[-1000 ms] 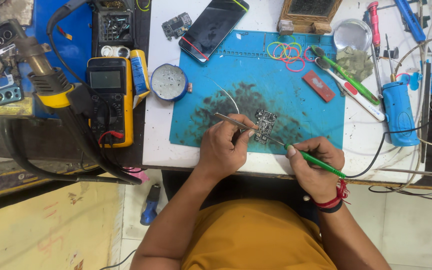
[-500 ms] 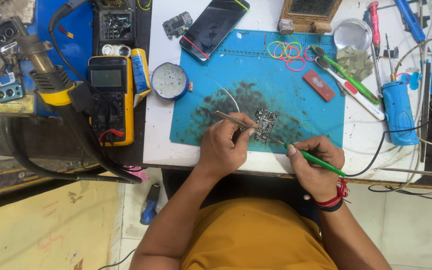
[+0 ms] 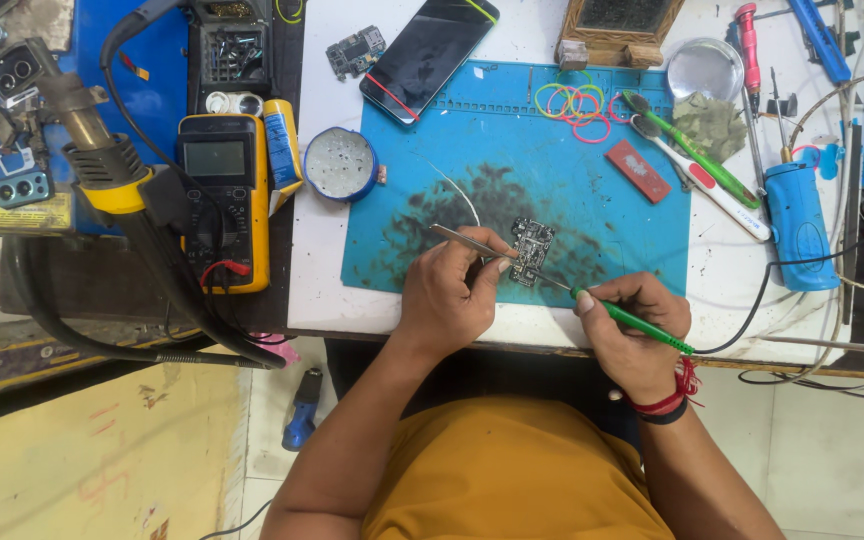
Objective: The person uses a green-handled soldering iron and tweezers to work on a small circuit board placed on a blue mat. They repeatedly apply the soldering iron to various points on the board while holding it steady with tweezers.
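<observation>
Left hand (image 3: 449, 296) is curled into a pinch around the tweezers (image 3: 464, 240), whose tips sit at the left edge of the board (image 3: 531, 249). Right hand (image 3: 635, 331) pinches the green iron (image 3: 624, 318) like a pen, its thin tip slanting up-left and meeting the board's lower right corner. The board lies flat on the scorched dark patch of the blue mat (image 3: 592, 210), just above both hands, near the table's front edge. Further back on the mat, a phone (image 3: 428, 55) lies angled, coloured bands (image 3: 570, 102) beside it. A round tin (image 3: 341, 164) sits at the mat's left edge, and a yellow meter (image 3: 222, 200) lies well left of it.
</observation>
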